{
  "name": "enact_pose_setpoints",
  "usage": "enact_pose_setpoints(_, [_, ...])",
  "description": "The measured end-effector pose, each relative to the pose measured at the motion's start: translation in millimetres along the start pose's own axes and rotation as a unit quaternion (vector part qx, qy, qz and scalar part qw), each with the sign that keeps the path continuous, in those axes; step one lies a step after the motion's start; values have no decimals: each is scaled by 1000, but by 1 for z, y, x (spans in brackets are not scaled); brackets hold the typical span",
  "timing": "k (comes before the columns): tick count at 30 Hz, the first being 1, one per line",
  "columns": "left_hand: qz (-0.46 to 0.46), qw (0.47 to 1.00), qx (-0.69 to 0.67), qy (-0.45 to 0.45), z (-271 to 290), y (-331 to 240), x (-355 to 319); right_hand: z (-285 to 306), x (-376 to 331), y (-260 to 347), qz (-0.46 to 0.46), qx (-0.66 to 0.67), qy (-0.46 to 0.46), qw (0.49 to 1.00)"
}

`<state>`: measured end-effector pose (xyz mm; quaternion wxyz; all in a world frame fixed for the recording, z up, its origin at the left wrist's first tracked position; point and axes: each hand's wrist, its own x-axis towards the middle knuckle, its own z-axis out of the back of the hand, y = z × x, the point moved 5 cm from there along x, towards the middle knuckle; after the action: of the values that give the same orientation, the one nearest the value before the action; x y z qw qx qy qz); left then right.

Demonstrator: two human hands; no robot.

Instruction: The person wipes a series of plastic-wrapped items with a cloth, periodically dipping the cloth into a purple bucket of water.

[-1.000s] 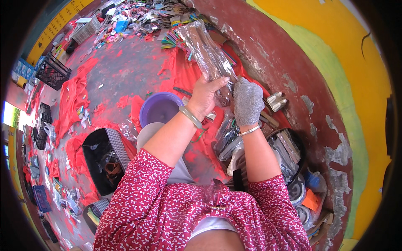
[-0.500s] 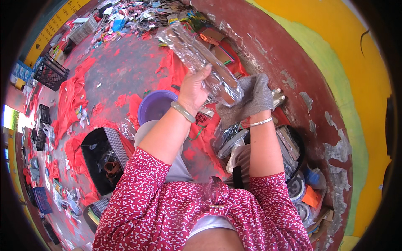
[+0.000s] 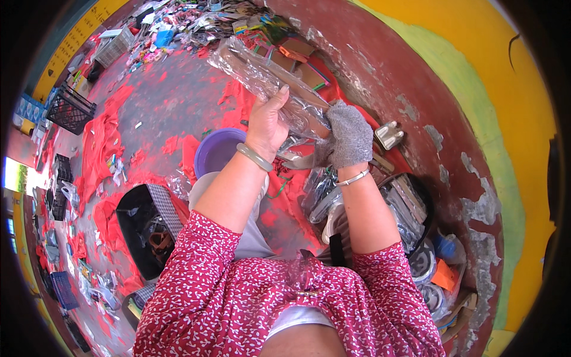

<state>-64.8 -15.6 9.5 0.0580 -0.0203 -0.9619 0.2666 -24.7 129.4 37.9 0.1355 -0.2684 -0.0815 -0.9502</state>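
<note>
Holding a clear plastic package (image 3: 260,72) above the floor (image 3: 172,98), far and right of the purple basin (image 3: 217,150), clasped in the grip of the bare left hand (image 3: 267,122); meeting its near right end with the gray-gloved right hand (image 3: 350,134), cannot tell how far closed.

Mid-frame, my left hand (image 3: 267,126) loses its fingertips behind the plastic-wrapped brown strip (image 3: 291,83), detail drowned in shine! My right hand (image 3: 348,135)? Swallowed by the grey glove. Left of centre, my trouser leg (image 3: 202,187) covers the purple basin's (image 3: 217,149) lower rim. Up top, the frame slices the heap (image 3: 196,27), many pieces too small to name.
</note>
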Motion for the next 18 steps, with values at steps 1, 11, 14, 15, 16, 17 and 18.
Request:
enact_pose_setpoints(1, [5, 1000, -6, -2, 0, 2, 1, 5, 3, 1, -26, -60, 32, 997])
enact_pose_setpoints(11, [19, 1000, -15, -17, -5, 7, 0, -33, -18, -23, -299, 809, -102, 495])
enact_pose_setpoints(14, [14, 1000, -8, -8, -4, 7, -1, -30, -18, -23, -322, 815, -155, 456])
enact_pose_setpoints(15, [9, 1000, -6, -9, -3, 6, -2, -19, -15, -24, -273, 740, -173, 590])
enact_pose_setpoints(16, [5, 1000, -6, -10, -4, 5, -2, -9, -14, -22, -218, 644, -186, 709])
enact_pose_setpoints(17, [1, 1000, -5, -11, -3, 5, -2, -5, -13, -22, -204, 618, -185, 736])
enact_pose_setpoints(18, [-12, 1000, -11, -16, -1, 3, -1, -1, -12, -22, -190, 591, -185, 762])
